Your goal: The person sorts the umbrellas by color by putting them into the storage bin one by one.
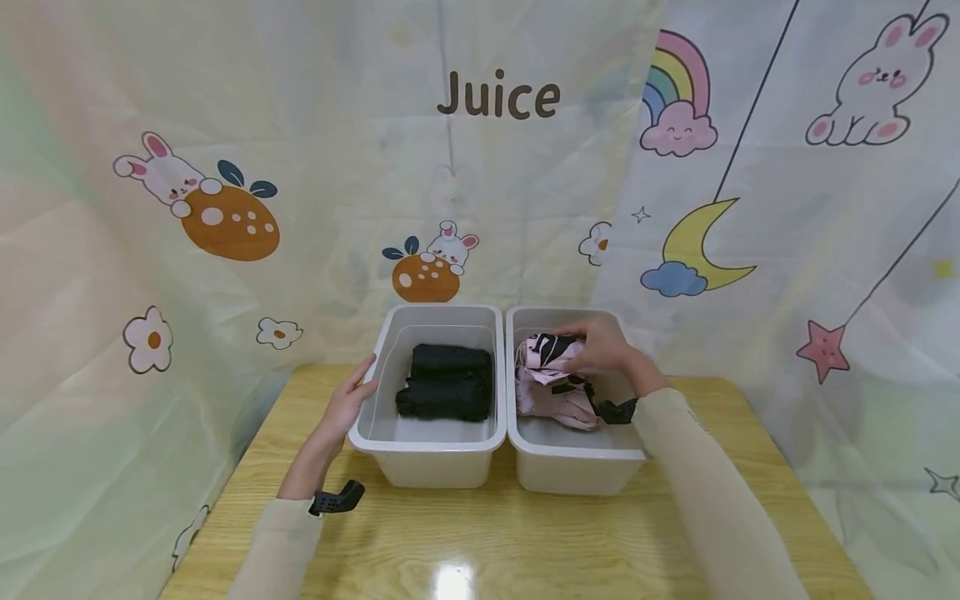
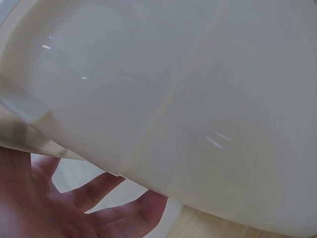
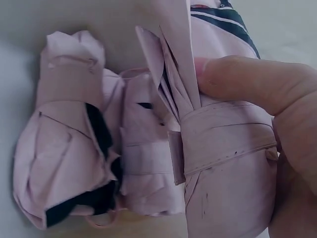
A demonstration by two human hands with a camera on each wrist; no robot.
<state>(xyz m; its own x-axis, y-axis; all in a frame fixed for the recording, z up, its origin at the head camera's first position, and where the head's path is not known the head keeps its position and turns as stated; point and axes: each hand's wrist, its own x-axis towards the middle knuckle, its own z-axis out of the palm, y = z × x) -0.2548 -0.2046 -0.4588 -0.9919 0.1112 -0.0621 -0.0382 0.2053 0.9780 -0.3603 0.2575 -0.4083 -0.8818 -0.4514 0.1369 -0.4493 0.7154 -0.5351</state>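
Two white bins stand side by side on a wooden table. The left bin point(image 1: 375, 379) holds rolled black umbrellas point(image 1: 447, 382). The right bin point(image 1: 570, 454) holds several folded pink umbrellas point(image 1: 551, 400). My right hand point(image 1: 600, 346) reaches into the right bin and grips one pink umbrella point(image 3: 223, 163), thumb point(image 3: 242, 79) pressed on its strap-wrapped body; two more pink umbrellas point(image 3: 74, 139) lie beside it. My left hand point(image 1: 347, 400) rests with straight fingers point(image 2: 94, 191) against the outer wall of the left bin point(image 2: 188, 99).
The wooden table point(image 1: 510, 542) has bare surface in front of the bins. A cartoon-printed curtain point(image 1: 225, 208) hangs close behind and to both sides. Black wrist straps point(image 1: 337, 498) sit on both forearms.
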